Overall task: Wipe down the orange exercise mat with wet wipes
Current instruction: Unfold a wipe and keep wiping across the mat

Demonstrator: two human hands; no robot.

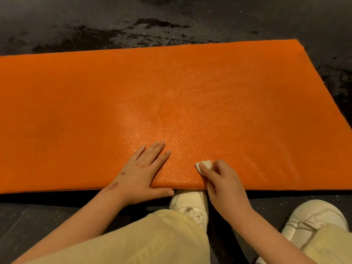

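We crouch at the near long edge of the orange mat (190, 92), which lies flat on the dark speckled floor (114, 25). Our left grip (141, 172) is spread open, with straight fingers pressed flat on the mat just inside that near edge and nothing held. Our right grip (222, 180) is curled around a small bunched wet wipe (204, 165), pinching it against the mat just beside the left grip and close to the same edge.

The main risk, as we judge it, is the mat sliding. Dark glossy patches on the floor past the mat's far edge look wet, and a hard stroke away from us could push the mat across them if the left palm eases off. The wipe is wadded into a small lump, so each pass covers little and strips may be missed. The toe of one pale shoe (190, 204) meets the mat's near edge, and a stroke there could lift or crease that edge.

The mat is a thin rectangular sheet with a fine pebbled grain, faintly shiny near its middle. The wipe is soft, white and crumpled. Our trousers (152, 235) are pale ribbed cloth.
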